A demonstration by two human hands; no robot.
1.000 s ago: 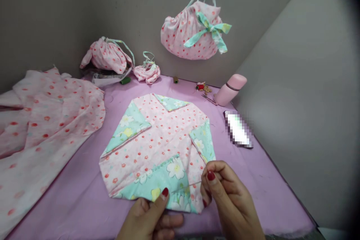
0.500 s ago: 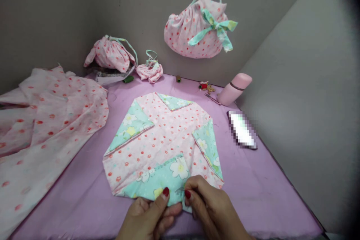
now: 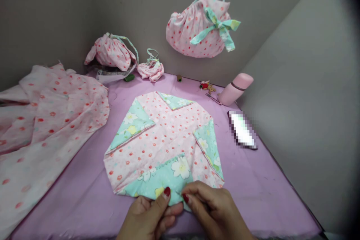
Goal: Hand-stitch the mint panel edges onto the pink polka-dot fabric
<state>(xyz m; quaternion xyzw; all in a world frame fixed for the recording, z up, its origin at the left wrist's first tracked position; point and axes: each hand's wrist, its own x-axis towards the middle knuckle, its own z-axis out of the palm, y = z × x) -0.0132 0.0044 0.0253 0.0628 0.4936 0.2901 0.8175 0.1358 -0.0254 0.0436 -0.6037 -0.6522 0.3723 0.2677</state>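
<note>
A pink cloth with red flowers [image 3: 165, 138] lies spread out, with mint floral corners folded onto it. At its near edge my left hand [image 3: 153, 213] pinches the mint fold [image 3: 168, 174], thumb on top and fingers beneath. Dark stitches run along the upper edge of this fold. My right hand [image 3: 213, 206] is closed just right of the left thumb, its thumb and forefinger together at the fold. Something thin, perhaps a needle, shows faintly at those fingertips; it is too small to make out surely.
Pink fabric [image 3: 56, 120] is heaped at left on the purple table cover [image 3: 270, 195]. A pink bottle [image 3: 235, 89], small scissors [image 3: 213, 98] and a pixelated phone-like object [image 3: 242, 129] are at right. Behind are pouches [image 3: 111, 52], a spool [image 3: 179, 78] and a hanging bag [image 3: 199, 30].
My right hand's fingertips have shifted slightly left and down toward my left thumb. My left hand keeps its pinch on the fold. The whole view has shifted a little.
</note>
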